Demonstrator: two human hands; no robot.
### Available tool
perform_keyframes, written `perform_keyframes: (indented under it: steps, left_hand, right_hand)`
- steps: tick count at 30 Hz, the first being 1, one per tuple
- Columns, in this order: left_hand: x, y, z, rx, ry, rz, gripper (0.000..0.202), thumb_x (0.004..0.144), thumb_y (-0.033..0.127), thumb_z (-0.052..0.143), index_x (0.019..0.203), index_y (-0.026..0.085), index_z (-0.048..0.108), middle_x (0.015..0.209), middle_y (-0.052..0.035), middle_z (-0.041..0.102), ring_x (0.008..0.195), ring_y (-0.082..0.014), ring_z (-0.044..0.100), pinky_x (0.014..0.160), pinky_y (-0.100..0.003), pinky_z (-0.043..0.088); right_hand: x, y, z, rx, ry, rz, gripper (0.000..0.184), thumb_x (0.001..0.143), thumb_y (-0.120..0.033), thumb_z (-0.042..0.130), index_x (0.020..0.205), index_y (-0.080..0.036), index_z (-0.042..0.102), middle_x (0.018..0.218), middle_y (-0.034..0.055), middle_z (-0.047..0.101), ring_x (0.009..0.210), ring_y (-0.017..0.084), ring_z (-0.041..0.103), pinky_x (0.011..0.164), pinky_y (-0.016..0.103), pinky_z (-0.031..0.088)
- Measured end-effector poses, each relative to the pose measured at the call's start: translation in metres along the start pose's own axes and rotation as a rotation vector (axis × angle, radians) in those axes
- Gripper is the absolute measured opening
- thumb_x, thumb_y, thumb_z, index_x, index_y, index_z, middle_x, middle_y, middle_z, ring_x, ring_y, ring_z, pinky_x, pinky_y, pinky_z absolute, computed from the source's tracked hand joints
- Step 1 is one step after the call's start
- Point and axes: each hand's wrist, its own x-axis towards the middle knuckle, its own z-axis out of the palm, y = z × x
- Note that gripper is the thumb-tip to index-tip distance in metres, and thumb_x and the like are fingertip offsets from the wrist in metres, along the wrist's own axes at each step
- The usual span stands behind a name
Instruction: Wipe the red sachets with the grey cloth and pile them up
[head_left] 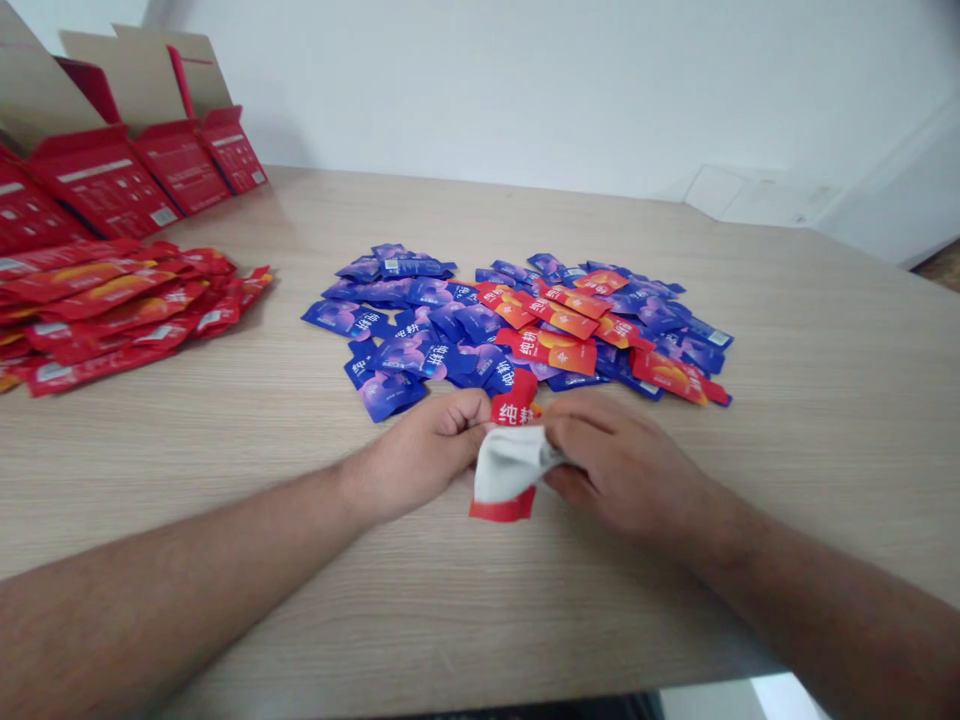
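Note:
My left hand [420, 455] and my right hand [619, 465] pinch a red sachet [510, 470] from either side, just in front of the pile. A white inner lining shows where the sachet is pulled apart or folded back. The heap of blue sachets [420, 335] lies directly beyond my hands, with several orange-red sachets [551, 330] mixed in and on top. My left knuckles are close to the nearest blue sachet [386, 393], but I cannot tell if they touch it.
The light wood-grain table [825, 400] carries everything. A stack of red sachets [112, 310] lies at the left, in front of several open red cartons [105, 180] at the far left edge. A white wall stands behind the table.

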Motion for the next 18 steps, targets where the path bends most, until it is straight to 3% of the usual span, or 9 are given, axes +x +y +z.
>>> perform_keyframes:
  steps: [2, 4, 10, 15, 18]
  left_hand:
    - [0.000, 0.001, 0.001, -0.011, -0.006, -0.036, 0.031, 0.096, 0.044, 0.066, 0.086, 0.017, 0.054, 0.076, 0.0021, 0.060, 0.064, -0.0096, 0.051, 0.060, -0.022, 0.041]
    - [0.000, 0.001, 0.001, -0.018, 0.007, -0.067, 0.031, 0.096, 0.045, 0.066, 0.087, 0.018, 0.055, 0.076, 0.0019, 0.060, 0.064, -0.0098, 0.052, 0.060, -0.022, 0.042]
    - [-0.001, 0.002, 0.001, -0.020, 0.035, -0.017, 0.033, 0.095, 0.045, 0.066, 0.080, 0.019, 0.052, 0.069, 0.0041, 0.053, 0.059, -0.0091, 0.045, 0.055, -0.021, 0.037]
    - [0.001, 0.001, 0.001, -0.049, 0.039, -0.066, 0.031, 0.093, 0.046, 0.070, 0.086, 0.019, 0.054, 0.072, 0.0045, 0.056, 0.060, -0.0092, 0.049, 0.058, -0.022, 0.041]
    - [0.001, -0.002, 0.000, -0.059, 0.054, -0.055, 0.030, 0.094, 0.046, 0.068, 0.087, 0.019, 0.055, 0.072, 0.0040, 0.057, 0.061, -0.0095, 0.049, 0.058, -0.022, 0.041]
  right_hand:
    - [0.001, 0.005, -0.001, -0.055, 0.056, 0.116, 0.006, 0.099, -0.025, 0.065, 0.099, -0.021, 0.061, 0.105, 0.0111, 0.070, 0.098, 0.027, 0.066, 0.084, 0.040, 0.055]
    - [0.001, 0.007, 0.001, -0.057, 0.044, 0.142, 0.008, 0.099, -0.027, 0.067, 0.097, -0.022, 0.060, 0.105, 0.0110, 0.070, 0.098, 0.027, 0.066, 0.083, 0.039, 0.055]
    - [0.001, -0.005, 0.002, 0.060, -0.092, -0.122, 0.007, 0.099, -0.019, 0.063, 0.105, -0.022, 0.064, 0.110, 0.0074, 0.073, 0.101, 0.023, 0.068, 0.090, 0.037, 0.055]
    - [0.003, 0.008, -0.001, -0.058, 0.031, 0.126, 0.008, 0.100, -0.027, 0.066, 0.099, -0.021, 0.061, 0.106, 0.0117, 0.071, 0.100, 0.027, 0.067, 0.084, 0.040, 0.055]
    - [0.002, 0.007, 0.001, -0.004, -0.016, 0.092, 0.009, 0.099, -0.028, 0.066, 0.096, -0.021, 0.062, 0.104, 0.0106, 0.070, 0.096, 0.026, 0.066, 0.083, 0.039, 0.056]
